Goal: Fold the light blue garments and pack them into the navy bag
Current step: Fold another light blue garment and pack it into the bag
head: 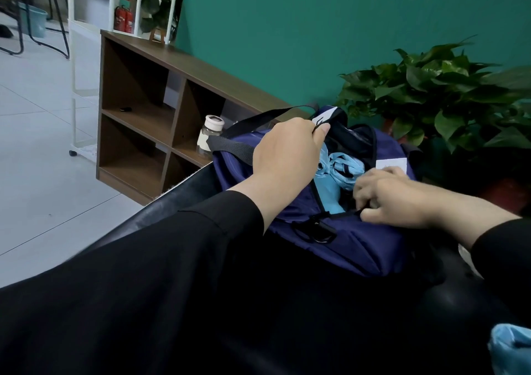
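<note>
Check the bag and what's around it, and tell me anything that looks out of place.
One light blue garment lies outside the navy bag, at the lower right edge, while the right hand pinches at the zipper. The light blue clothing inside looks bunched rather than flat. The left hand grips the strap.

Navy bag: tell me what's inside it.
Light blue garments show through the navy bag opening. Anything deeper is hidden by the bag's fabric and the hands.
</note>
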